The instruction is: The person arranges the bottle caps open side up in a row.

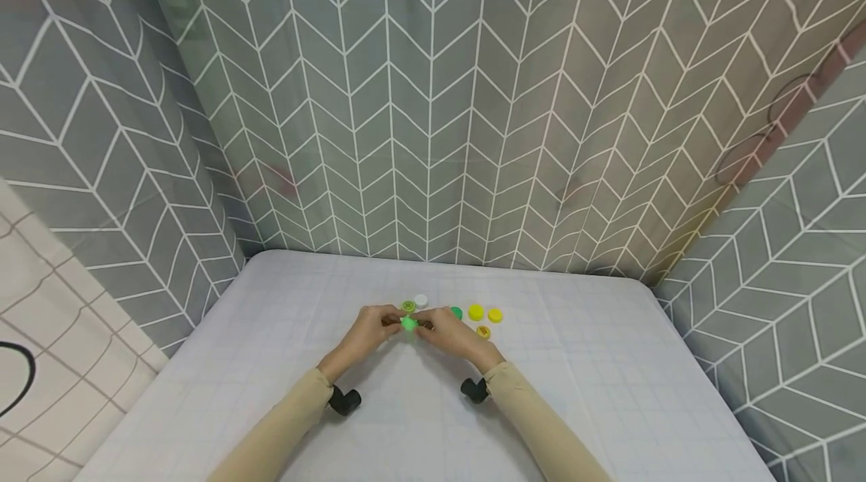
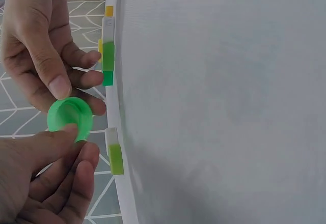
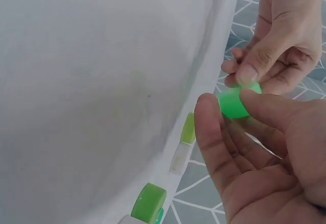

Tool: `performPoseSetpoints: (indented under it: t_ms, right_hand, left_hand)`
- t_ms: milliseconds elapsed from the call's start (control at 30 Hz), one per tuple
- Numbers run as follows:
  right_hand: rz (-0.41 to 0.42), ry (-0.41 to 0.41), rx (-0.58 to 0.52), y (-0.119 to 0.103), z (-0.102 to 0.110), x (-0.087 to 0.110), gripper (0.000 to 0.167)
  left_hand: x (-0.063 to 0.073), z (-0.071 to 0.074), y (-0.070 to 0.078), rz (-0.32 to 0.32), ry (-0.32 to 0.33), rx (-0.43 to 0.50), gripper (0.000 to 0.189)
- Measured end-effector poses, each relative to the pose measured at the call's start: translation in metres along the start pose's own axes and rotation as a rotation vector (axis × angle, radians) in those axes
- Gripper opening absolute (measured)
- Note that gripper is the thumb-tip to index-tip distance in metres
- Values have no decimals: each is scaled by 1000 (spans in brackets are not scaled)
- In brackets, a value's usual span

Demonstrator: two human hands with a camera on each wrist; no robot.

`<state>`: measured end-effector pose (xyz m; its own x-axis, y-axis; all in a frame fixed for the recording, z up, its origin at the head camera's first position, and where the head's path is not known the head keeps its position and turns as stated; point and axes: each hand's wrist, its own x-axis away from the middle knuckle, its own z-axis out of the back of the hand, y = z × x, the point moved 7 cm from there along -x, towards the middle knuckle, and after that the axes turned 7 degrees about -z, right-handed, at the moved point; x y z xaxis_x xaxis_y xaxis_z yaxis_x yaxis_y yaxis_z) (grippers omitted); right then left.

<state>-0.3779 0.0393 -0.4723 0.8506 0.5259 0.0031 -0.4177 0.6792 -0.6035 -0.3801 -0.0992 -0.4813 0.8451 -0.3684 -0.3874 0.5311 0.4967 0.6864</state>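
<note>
A bright green bottle cap (image 1: 409, 324) is held up between both hands over the white table. My left hand (image 1: 369, 327) pinches one side; in the left wrist view its thumb reaches over the hollow inside of the cap (image 2: 70, 118). From the other side my right hand (image 1: 452, 333) pinches the cap (image 3: 235, 104) between thumb and fingers. Just beyond the hands lie a lime-green cap (image 1: 408, 306) with a dark mark and a white cap (image 1: 421, 301). A darker green cap (image 1: 456, 313) is partly hidden behind the right hand.
Right of the hands sit two yellow caps, one bigger (image 1: 476, 312) and one smaller (image 1: 495, 315). An orange-yellow cap (image 1: 483, 331) with a dark mark lies nearer. The white cloth-covered table (image 1: 419, 422) reaches back to a grey patterned curtain (image 1: 433, 106), with curtains at the sides too.
</note>
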Motion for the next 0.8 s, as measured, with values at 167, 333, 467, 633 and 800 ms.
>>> performPoseSetpoints:
  t_ms: [167, 333, 467, 633, 800]
  right_hand:
    - [23, 47, -33, -8, 3, 2, 28]
    - [49, 104, -96, -20, 9, 4, 23]
    - [37, 149, -126, -26, 14, 6, 22]
    - [26, 219, -114, -30, 15, 7, 21]
    - [26, 279, -87, -37, 14, 9, 20]
  left_hand:
    - [0, 7, 7, -6, 77, -32, 11]
    - [0, 13, 15, -4, 128, -85, 10]
    - [0, 16, 22, 7, 131, -136, 9]
    - [2, 22, 29, 1, 148, -206, 6]
    - [5, 26, 32, -11, 150, -256, 7]
